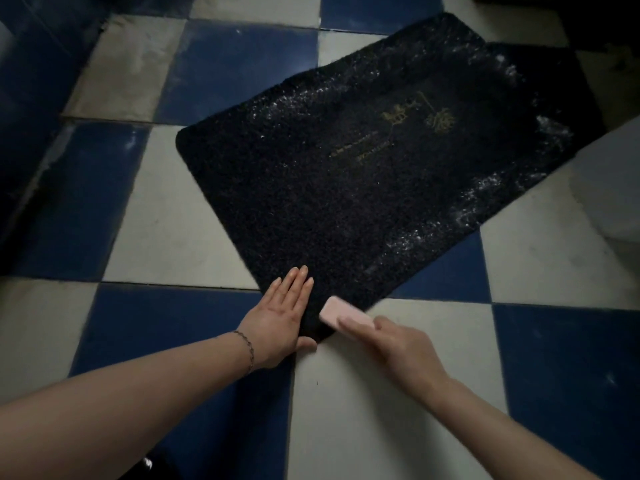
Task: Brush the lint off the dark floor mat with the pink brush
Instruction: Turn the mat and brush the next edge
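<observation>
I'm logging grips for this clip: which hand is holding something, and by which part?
The right hand grips the pink rectangular brush by its near end. The left hand holds nothing, pressing flat on the dark floor mat.

mat's gold lettering — unreadably small

Pink brush, dark mat with gold lettering, blue-and-white checkered floor.

A dimly lit floor of large blue and off-white tiles laid in a checkerboard, the pale squares smudged with grime. A dark blue wall rises at left; a pale fixture stands at right.
</observation>
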`<act>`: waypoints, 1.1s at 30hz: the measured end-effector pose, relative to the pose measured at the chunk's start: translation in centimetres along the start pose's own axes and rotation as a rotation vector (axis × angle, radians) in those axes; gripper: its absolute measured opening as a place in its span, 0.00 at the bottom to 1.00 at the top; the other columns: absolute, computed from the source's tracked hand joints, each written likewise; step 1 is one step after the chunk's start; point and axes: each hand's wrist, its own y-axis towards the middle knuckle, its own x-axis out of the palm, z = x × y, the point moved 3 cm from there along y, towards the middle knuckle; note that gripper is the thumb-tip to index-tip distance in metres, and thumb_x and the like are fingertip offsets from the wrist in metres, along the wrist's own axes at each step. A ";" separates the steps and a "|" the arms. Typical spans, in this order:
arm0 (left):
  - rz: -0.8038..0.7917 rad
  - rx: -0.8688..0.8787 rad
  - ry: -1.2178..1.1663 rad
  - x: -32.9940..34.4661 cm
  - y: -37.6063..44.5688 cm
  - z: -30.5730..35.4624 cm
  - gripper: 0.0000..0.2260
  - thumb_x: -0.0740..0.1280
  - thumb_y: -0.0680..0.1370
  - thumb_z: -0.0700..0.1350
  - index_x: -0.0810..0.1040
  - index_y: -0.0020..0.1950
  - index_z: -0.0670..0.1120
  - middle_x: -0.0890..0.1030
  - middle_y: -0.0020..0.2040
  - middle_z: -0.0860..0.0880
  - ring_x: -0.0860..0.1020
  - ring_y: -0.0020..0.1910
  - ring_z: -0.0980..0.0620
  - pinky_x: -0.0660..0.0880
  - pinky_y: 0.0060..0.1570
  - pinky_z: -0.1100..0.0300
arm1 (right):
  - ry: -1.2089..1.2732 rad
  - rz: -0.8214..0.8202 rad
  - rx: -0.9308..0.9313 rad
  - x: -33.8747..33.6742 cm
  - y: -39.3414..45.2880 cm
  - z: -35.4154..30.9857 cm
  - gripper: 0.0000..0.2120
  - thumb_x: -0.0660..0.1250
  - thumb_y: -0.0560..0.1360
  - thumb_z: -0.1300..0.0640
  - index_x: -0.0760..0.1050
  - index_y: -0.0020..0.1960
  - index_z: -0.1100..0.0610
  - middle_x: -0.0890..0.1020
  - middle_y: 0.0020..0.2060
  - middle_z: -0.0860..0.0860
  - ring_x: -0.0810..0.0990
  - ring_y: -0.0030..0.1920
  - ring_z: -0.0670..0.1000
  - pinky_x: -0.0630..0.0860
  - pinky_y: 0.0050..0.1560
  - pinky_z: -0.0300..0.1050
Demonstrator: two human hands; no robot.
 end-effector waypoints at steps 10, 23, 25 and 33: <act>0.023 -0.032 0.027 -0.6 -0.1 0.7 0.44 0.54 0.79 0.66 0.31 0.75 0.39 0.29 0.75 0.40 0.30 0.75 0.43 0.38 0.76 0.48 | 0.043 0.090 0.231 -2.6 0.8 4.6 0.25 0.66 0.75 0.52 0.65 0.67 0.33 0.75 0.37 0.48 0.76 0.33 0.52 0.66 0.30 0.44; 0.242 -0.257 -0.215 0.9 -3.9 -6.5 0.47 0.65 0.72 0.67 0.47 0.80 0.44 0.57 0.76 0.44 0.55 0.75 0.45 0.52 0.76 0.51 | 0.210 0.015 0.001 0.3 3.4 -4.8 0.21 0.51 0.76 0.42 0.59 0.69 0.33 0.77 0.40 0.49 0.79 0.37 0.55 0.73 0.33 0.48; 0.248 -0.257 -0.228 1.5 -4.7 -7.2 0.49 0.67 0.72 0.66 0.45 0.80 0.44 0.53 0.78 0.45 0.52 0.77 0.45 0.50 0.76 0.51 | 0.194 0.019 -0.052 0.7 3.6 -6.8 0.20 0.54 0.77 0.44 0.62 0.69 0.35 0.76 0.38 0.48 0.77 0.34 0.54 0.72 0.30 0.46; 0.117 -0.165 -0.323 3.0 -3.9 -8.1 0.50 0.67 0.75 0.60 0.26 0.71 0.45 0.25 0.72 0.46 0.27 0.73 0.47 0.35 0.75 0.48 | 0.172 -0.068 -0.132 2.4 5.1 -10.5 0.20 0.52 0.77 0.44 0.62 0.68 0.34 0.72 0.36 0.48 0.75 0.31 0.53 0.67 0.28 0.43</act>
